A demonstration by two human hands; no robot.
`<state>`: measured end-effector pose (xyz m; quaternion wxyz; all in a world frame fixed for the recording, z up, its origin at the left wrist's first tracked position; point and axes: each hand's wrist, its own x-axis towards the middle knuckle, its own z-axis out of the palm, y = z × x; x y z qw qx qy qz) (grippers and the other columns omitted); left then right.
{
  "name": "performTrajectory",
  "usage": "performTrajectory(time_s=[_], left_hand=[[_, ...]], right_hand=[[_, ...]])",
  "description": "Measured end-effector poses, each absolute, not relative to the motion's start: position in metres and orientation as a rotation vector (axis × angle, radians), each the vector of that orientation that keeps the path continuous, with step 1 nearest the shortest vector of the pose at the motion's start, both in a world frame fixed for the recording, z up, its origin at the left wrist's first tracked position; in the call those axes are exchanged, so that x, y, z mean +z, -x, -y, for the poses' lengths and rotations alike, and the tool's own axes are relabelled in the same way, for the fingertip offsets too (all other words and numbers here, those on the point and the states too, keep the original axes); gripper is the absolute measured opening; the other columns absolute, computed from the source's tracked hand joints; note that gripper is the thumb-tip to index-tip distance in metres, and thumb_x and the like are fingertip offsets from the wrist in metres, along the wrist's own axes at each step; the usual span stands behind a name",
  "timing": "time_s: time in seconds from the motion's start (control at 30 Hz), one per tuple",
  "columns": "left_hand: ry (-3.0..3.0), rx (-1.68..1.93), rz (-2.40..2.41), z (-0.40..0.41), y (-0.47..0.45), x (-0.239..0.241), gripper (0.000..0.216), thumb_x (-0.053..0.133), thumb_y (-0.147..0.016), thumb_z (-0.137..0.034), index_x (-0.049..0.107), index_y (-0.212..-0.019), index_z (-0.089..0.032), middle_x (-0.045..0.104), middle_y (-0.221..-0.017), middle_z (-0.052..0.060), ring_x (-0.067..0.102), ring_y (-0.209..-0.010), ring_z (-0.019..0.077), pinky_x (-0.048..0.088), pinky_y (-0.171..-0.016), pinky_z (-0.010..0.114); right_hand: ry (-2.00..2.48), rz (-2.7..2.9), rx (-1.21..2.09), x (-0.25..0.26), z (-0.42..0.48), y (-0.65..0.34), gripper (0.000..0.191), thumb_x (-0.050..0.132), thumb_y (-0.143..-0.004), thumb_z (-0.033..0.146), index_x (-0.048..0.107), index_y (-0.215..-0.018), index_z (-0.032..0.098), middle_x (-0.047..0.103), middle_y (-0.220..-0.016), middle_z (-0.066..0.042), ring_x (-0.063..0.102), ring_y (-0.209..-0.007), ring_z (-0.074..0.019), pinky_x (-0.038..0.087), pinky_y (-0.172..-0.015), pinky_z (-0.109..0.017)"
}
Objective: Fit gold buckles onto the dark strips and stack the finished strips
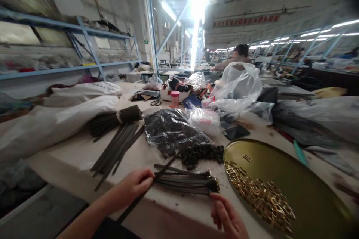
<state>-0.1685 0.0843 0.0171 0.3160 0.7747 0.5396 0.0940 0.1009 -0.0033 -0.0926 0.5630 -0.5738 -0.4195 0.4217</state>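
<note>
While in the left hand point(140, 183), 1 dark strip point(131, 208)

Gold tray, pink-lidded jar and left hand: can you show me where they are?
Gold tray point(298, 179): head view, on its bare surface.
Pink-lidded jar point(175, 101): head view, on its side.
Left hand point(137, 183): head view, on its back.

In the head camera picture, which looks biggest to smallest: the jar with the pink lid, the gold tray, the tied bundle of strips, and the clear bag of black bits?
1. Gold tray
2. Clear bag of black bits
3. Tied bundle of strips
4. Jar with the pink lid
</note>
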Motion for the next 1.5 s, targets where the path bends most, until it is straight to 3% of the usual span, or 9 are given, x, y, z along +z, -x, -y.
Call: performTrajectory(time_s=[0.07, 0.2, 0.33, 0.47, 0.87, 0.97, 1.07, 1.17, 1.5], left_hand=[[-1.835, 0.137, -1.176, -0.052, 0.151, 0.009, 0.015, 0.043, -0.08, -0.024, 0.056, -0.08, -0.016, 0.054, -0.072, -0.003, 0.048, -0.068, 0.0115, 0.036, -0.059, 0.019], [-1.39, 0.083, -0.982, -0.023, 0.121, -0.011, 0.008, 0.046, -0.075, -0.02, 0.051, -0.077, -0.015, 0.048, -0.065, -0.004, 0.039, -0.057, 0.008, 0.031, -0.051, 0.018], [-0.989, 0.126, -0.862, -0.028, 0.084, -0.023, 0.016, 0.05, -0.071, -0.02, 0.049, -0.087, -0.016, 0.054, -0.062, -0.004, 0.044, -0.048, 0.0065, 0.033, -0.047, 0.017], [-0.835, 0.213, -0.916, -0.034, 0.054, -0.03, 0.011, 0.05, -0.071, -0.018, 0.05, -0.082, -0.015, 0.05, -0.048, -0.006, 0.039, -0.038, 0.0047, 0.029, -0.038, 0.014], [-0.649, 0.326, -0.809, -0.032, 0.042, -0.032, 0.021, 0.061, -0.068, -0.02, 0.046, -0.082, -0.015, 0.057, -0.072, -0.002, 0.039, -0.037, 0.0007, 0.019, -0.032, 0.014], [-0.681, 0.332, -0.83, -0.028, 0.038, -0.028, 0.021, 0.06, -0.069, -0.022, 0.046, -0.083, -0.015, 0.056, -0.069, -0.003, 0.036, -0.034, 0.0002, 0.017, -0.031, 0.015], [-0.732, 0.355, -0.899, -0.023, 0.035, -0.023, 0.022, 0.059, -0.07, -0.025, 0.044, -0.083, -0.017, 0.055, -0.065, -0.005, 0.03, -0.031, -0.0006, 0.013, -0.031, 0.016], [-0.795, 0.38, -0.95, -0.019, 0.035, -0.019, 0.024, 0.059, -0.07, -0.03, 0.044, -0.084, -0.016, 0.053, -0.063, -0.005, 0.027, -0.031, -0.001, 0.012, -0.032, 0.016], [-0.884, 0.487, -1.047, 0.001, 0.04, -0.019, 0.03, 0.059, -0.068, -0.035, 0.047, -0.085, -0.014, 0.047, -0.057, -0.007, 0.025, -0.036, 0.0009, 0.013, -0.036, 0.017]], right_hand=[[1.206, 0.895, 1.172, -0.076, -0.004, -0.102, 0.051, 0.042, -0.078, 0.06, 0.048, -0.107, 0.018, 0.05, -0.056, 0.002, 0.041, -0.044, -0.0102, 0.033, -0.04, -0.021], [1.26, 0.847, 1.324, -0.057, -0.014, -0.104, 0.038, 0.056, -0.073, 0.053, 0.049, -0.079, 0.016, 0.035, -0.044, 0.009, 0.029, -0.04, -0.0057, 0.024, -0.039, -0.018], [1.227, 0.677, 1.575, -0.06, -0.01, -0.1, 0.033, 0.057, -0.073, 0.047, 0.048, -0.076, 0.016, 0.04, -0.047, 0.008, 0.031, -0.04, -0.0053, 0.023, -0.039, -0.019], [1.285, 0.703, 1.592, -0.068, -0.005, -0.097, 0.036, 0.049, -0.079, 0.05, 0.043, -0.063, 0.017, 0.044, -0.047, 0.005, 0.035, -0.042, -0.0064, 0.027, -0.042, -0.02], [1.077, 0.224, 1.954, -0.075, -0.001, -0.097, 0.038, 0.057, -0.068, 0.045, 0.036, -0.053, 0.018, 0.037, -0.045, 0.007, 0.037, -0.043, -0.0065, 0.025, -0.044, -0.02], [1.171, 0.372, 1.782, -0.077, 0.0, -0.098, 0.031, 0.057, -0.07, 0.046, 0.042, -0.07, 0.019, 0.038, -0.05, 0.008, 0.033, -0.042, -0.0063, 0.024, -0.042, -0.019], [1.383, 0.684, 1.347, -0.078, 0.004, -0.102, 0.031, 0.06, -0.071, 0.042, 0.044, -0.087, 0.021, 0.043, -0.06, 0.007, 0.039, -0.05, -0.0086, 0.03, -0.046, -0.021], [1.515, 1.092, 1.024, -0.073, 0.01, -0.106, 0.018, 0.053, -0.079, 0.036, 0.049, -0.075, 0.019, 0.048, -0.065, 0.003, 0.045, -0.06, -0.0113, 0.035, -0.055, -0.024], [1.524, 1.489, 1.05, -0.045, 0.027, -0.105, 0.015, 0.049, -0.082, 0.027, 0.06, -0.077, 0.018, 0.061, -0.074, -0.003, 0.054, -0.069, -0.015, 0.039, -0.062, -0.026]])
